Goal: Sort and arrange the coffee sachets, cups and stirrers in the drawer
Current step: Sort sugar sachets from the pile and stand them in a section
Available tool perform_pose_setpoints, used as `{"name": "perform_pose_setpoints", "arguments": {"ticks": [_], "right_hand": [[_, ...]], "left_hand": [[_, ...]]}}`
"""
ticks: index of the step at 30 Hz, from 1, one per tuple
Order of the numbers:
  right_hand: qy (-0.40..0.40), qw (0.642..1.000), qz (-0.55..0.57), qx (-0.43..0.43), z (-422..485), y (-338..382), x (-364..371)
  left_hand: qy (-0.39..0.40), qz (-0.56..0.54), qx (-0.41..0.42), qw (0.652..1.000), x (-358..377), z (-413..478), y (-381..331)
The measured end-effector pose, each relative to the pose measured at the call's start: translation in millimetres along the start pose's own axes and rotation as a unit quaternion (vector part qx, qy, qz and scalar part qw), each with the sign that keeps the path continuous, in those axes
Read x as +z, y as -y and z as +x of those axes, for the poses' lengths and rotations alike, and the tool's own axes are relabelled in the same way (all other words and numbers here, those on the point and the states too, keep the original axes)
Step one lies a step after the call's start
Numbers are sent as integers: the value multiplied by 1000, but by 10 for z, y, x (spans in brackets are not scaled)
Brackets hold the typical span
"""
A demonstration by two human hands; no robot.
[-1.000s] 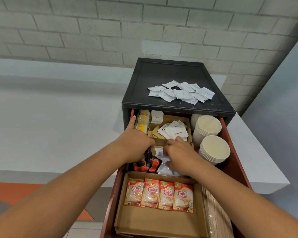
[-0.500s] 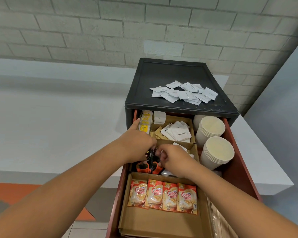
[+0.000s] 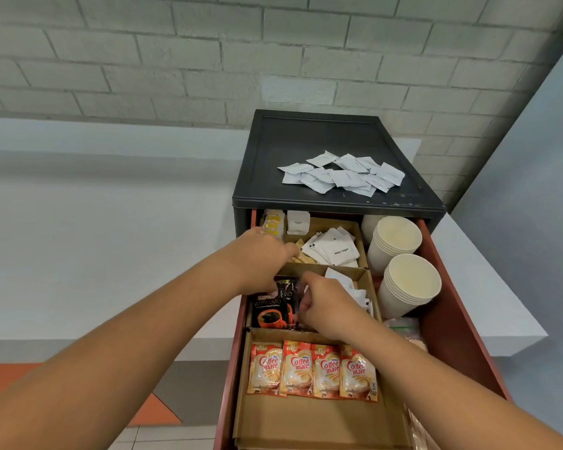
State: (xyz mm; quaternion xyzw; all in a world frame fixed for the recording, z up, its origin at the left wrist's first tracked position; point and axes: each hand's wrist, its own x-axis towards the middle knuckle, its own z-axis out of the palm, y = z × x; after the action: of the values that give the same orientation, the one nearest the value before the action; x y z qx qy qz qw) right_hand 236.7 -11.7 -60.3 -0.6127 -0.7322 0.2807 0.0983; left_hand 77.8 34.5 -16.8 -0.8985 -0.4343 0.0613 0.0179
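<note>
The red drawer [image 3: 449, 306] is pulled out, divided by cardboard trays. In the middle tray stand black coffee sachets [image 3: 272, 308]. My left hand [image 3: 262, 261] is over their top edge, fingers closed on them. My right hand [image 3: 325, 305] pinches the same sachets from the right side. A row of orange Coffee mate sachets [image 3: 312, 368] lies in the near tray. White sugar sachets [image 3: 333, 248] fill the far tray. Two stacks of paper cups [image 3: 407, 284] stand at the drawer's right. Wrapped stirrers [image 3: 413, 339] lie along the right side, mostly hidden by my right arm.
Loose white sachets [image 3: 342, 173] are scattered on the black cabinet top [image 3: 283, 147]. Yellow sachets [image 3: 273, 222] stand at the drawer's far left corner. A white ledge [image 3: 95, 222] runs left of the cabinet, a brick wall behind it.
The black coffee sachets now stand more upright and their printed fronts show. Both hands have shifted slightly while staying on them. The camera has moved a little.
</note>
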Motion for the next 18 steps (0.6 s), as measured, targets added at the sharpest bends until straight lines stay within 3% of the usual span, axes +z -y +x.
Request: {"name": "perform_pose_setpoints", "arguments": {"ticks": [3, 8, 12, 18], "right_hand": [[14, 1000, -17, -15, 8, -6, 31], [-40, 991, 117, 59, 56, -3, 5], [30, 968, 219, 120, 100, 74, 61], [48, 927, 345, 139, 171, 153, 95]], "left_hand": [[-34, -18, -20, 999, -35, -4, 65], [-95, -181, -68, 976, 38, -54, 162], [-126, -245, -64, 959, 110, -67, 152], [-122, -301, -77, 943, 148, -63, 149]]}}
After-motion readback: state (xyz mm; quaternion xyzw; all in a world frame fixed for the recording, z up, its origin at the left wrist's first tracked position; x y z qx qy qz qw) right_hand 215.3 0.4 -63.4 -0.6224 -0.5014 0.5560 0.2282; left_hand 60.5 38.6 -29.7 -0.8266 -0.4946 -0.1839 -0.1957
